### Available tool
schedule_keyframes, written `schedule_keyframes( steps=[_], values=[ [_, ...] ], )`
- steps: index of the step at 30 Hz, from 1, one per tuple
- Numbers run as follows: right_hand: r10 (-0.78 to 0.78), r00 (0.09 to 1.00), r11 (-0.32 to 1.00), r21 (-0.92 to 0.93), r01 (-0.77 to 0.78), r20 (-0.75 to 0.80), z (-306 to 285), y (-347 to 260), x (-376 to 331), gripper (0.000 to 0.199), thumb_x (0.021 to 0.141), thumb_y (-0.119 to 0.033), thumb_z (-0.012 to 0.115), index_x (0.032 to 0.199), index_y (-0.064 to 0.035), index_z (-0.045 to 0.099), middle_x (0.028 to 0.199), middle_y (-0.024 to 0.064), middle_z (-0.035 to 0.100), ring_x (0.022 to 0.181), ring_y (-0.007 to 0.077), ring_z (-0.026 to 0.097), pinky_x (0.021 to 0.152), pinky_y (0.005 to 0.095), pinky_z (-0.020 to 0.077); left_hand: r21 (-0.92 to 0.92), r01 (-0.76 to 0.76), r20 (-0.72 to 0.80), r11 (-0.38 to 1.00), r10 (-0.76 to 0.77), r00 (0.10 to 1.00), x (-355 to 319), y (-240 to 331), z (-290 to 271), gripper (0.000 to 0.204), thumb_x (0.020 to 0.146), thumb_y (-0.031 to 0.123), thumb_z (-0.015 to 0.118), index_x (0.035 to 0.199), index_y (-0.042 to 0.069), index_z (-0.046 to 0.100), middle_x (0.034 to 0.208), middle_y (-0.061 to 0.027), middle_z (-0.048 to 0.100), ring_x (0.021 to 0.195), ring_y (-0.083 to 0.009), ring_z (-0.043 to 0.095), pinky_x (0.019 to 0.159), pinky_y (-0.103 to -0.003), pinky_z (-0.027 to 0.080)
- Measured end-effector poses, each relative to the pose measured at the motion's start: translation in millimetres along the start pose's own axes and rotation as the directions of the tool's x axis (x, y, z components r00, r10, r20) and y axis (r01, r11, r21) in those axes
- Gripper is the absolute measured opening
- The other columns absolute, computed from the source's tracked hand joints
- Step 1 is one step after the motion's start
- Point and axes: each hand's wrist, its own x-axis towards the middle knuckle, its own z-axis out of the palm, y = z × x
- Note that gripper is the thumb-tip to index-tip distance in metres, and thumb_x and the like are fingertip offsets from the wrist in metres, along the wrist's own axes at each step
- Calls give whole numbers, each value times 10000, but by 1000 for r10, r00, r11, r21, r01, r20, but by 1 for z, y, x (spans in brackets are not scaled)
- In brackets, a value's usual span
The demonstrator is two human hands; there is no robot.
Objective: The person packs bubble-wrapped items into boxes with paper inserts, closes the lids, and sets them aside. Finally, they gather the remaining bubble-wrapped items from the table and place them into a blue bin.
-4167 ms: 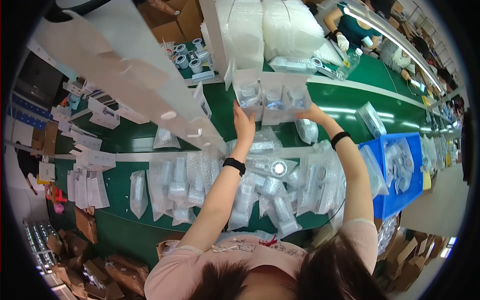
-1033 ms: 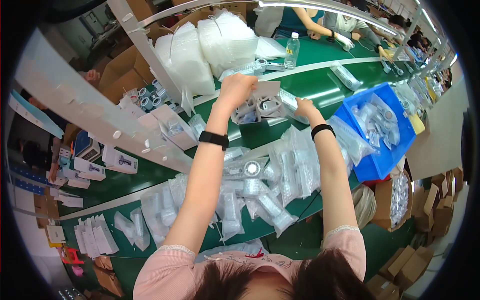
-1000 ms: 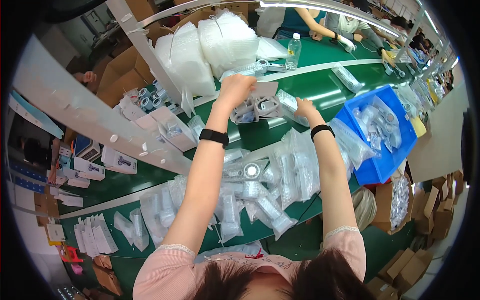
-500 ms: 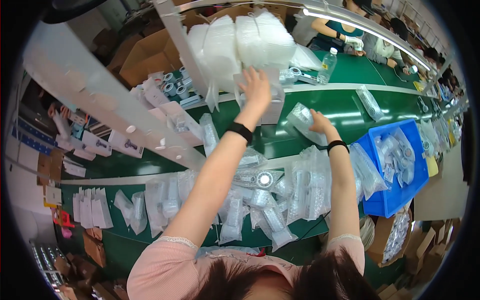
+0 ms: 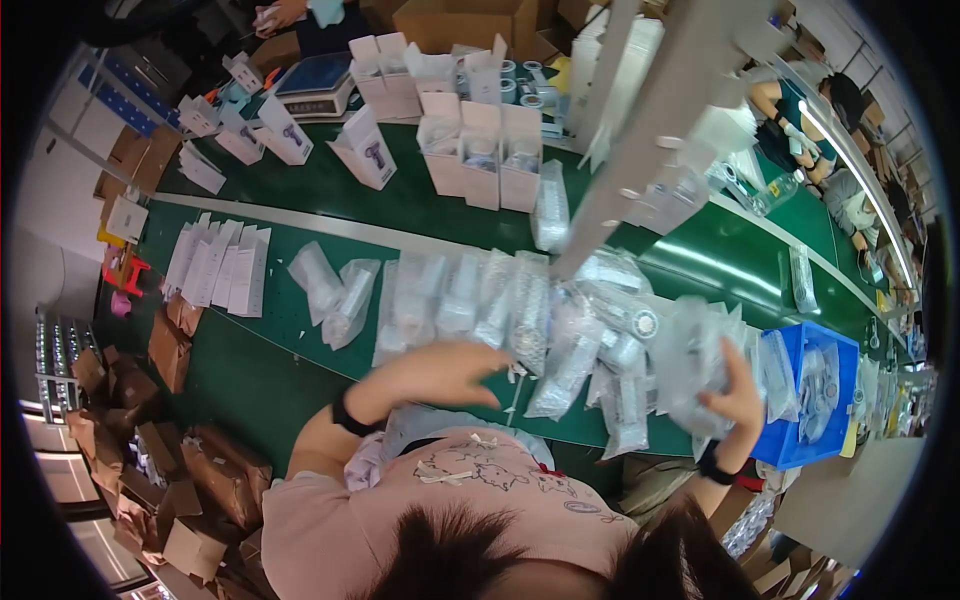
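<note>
From my remote seat I am receiving cool, moderately bright light around the left hand (image 5: 440,378) and the right hand (image 5: 738,400). Far ahead of the right hand, a long lamp tube (image 5: 855,160) is shining white, and pale glare is streaking the green surface (image 5: 730,262) ahead of that hand. The plastic bag (image 5: 690,368) at the right hand is smearing into blur, and both hands are looking soft. Ahead, between the hands, a pale post (image 5: 650,130) is also blurring. Behind the left hand, brown cartons (image 5: 215,480) are lying in dimmer light. Around everything, edges are bending and black corners are closing the view.
</note>
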Motion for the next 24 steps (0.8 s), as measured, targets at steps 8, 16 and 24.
schedule_keyframes(
  steps=[8,16,24],
  values=[
    [43,987,625,767,-147,154,275,-196,92,726,531,-94,613,1210,12,381,1118,104,489,1053,200,438,930,298,299,-341,809,-711,478,-694,111,-161,-337,19,677,716,354,620,1255,63,332,1286,-268,273,1204,-394,240,982,-435,219],
    [33,985,495,853,-165,171,412,-331,196,677,608,-102,585,1227,13,335,1125,125,473,1045,217,443,909,298,322,-856,-508,-488,97,-479,730,-95,-378,100,559,771,319,572,1228,61,379,1308,-213,272,1173,-325,326,971,-382,277],
    [38,999,878,476,-42,18,511,-346,306,784,644,-183,607,1288,2,199,1156,260,428,1032,346,476,870,357,379,-434,-60,-403,899,-134,905,-125,-386,81,501,793,330,524,1201,64,406,1305,-180,295,1191,-300,304,957,-378,300]
  ],
)
